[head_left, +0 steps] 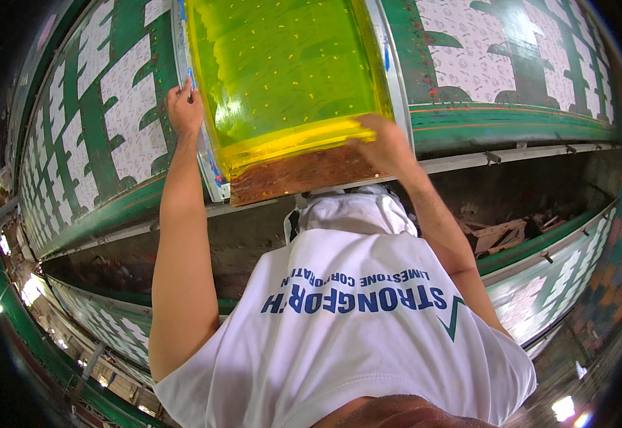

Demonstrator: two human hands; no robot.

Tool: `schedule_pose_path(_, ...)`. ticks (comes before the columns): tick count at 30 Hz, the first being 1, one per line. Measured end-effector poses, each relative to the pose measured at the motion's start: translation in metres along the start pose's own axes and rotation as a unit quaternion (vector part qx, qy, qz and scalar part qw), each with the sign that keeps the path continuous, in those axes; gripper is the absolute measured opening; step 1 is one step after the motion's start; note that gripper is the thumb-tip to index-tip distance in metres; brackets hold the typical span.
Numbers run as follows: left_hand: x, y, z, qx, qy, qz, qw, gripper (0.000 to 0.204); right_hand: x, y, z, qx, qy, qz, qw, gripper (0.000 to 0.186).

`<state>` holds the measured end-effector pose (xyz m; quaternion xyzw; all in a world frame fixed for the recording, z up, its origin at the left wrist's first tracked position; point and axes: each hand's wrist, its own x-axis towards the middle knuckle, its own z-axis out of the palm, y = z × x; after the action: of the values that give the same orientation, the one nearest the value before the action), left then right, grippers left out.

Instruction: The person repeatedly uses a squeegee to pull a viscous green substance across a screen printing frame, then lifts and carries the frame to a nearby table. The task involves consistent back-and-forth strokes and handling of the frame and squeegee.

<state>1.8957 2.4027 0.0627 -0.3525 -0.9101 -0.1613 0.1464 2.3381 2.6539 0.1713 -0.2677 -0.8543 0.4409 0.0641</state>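
A screen frame [389, 78] with pale metal sides holds a yellow-green mesh [286, 64] dotted with small yellow shapes. A band of bright yellow ink [289, 134] crosses its near end, beside a stained brown board [289, 178]. My left hand [185, 107] grips the frame's left side, fingers bent at its blue-marked edge. My right hand [382, 146] is at the right end of the yellow band and brown board; its fingers are motion-blurred, so what they hold is unclear.
Long green printing tables [446, 114] carry white patterned pieces [133, 121] either side of the frame. A metal rail [489, 157] runs along the near edge. Behind me, past a dark gap with scraps [496, 232], lies another patterned table [539, 282].
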Motion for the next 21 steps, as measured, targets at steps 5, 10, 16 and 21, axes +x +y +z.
schedule_pose_path(5,0.000,0.003,-0.004,0.006,-0.011,0.006,1.000,0.042,0.033,0.057,-0.036,-0.069,0.217,0.117,0.967,0.044)
schedule_pose_path(10,0.001,0.004,-0.007,0.008,-0.005,0.024,1.000,0.041,0.052,0.081,-0.025,-0.146,0.217,0.110,0.959,0.056)
schedule_pose_path(16,-0.003,0.000,-0.004,-0.014,-0.013,-0.015,1.000,0.043,0.060,0.090,-0.018,-0.191,0.235,0.094,0.949,0.059)
schedule_pose_path(21,-0.004,-0.007,0.002,-0.021,-0.007,0.004,1.000,0.045,0.056,0.070,-0.033,-0.122,0.246,0.112,0.955,0.052)
